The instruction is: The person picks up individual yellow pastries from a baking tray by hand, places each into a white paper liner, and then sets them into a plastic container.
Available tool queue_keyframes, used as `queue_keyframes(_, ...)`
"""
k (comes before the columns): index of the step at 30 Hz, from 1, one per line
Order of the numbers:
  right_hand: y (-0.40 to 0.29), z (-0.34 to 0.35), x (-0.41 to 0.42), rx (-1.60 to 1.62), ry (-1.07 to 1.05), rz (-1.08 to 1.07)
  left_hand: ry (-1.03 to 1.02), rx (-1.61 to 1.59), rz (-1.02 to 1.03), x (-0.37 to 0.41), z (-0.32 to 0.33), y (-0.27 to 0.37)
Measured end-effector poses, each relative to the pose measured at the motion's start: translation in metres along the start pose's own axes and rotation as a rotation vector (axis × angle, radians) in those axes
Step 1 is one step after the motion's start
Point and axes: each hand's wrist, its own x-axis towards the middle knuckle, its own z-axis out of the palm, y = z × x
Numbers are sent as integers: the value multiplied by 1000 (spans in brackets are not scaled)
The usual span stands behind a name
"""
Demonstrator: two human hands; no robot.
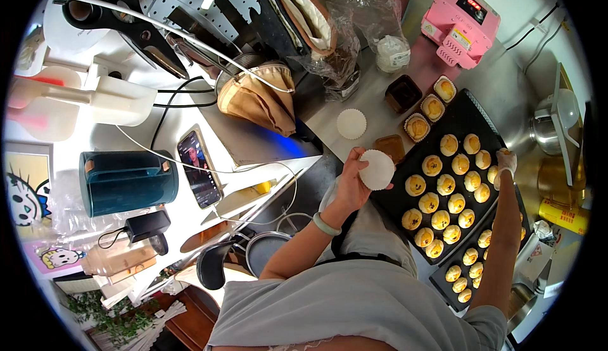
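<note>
My left hand [354, 182], with a pale bangle at the wrist, holds a white fluted paper baking cup [376, 169] by its edge. My right hand [505, 167], in a thin clear glove, is at the far right edge of a black baking tray [394, 199]. Its fingers are beside a golden glazed pastry [493, 174]; whether they grip one is unclear. Rows of round pastries with egg-glazed tops, some with dark seeds, cover the tray. Three pastries in paper cups [432, 107] stand beyond its upper left edge. Another white paper cup [351, 123] lies on the metal worktop.
A second black tray [439, 282] with pastries lies under my right forearm. Near the cups are a dark brown square container [403, 93] and a brown one [390, 148]. A pink machine [460, 23] stands at the back; a phone [199, 168] and teal appliance [128, 182] are left.
</note>
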Motion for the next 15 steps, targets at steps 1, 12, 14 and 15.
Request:
queue_keyframes(1,2,2,1,-12,41,-37,-2,3,5,0,0,-1)
queue_keyframes(12,-124,-81,-171,614,88,-826,-104,91,-166,15,25,-14)
queue_keyframes(14,-156,-103,-228,501,151,-1180,-119,97,-192,21,32,-18)
queue_keyframes(15,-164,-108,-249,449,87,-1271,-131,95,-198,23,34,-19)
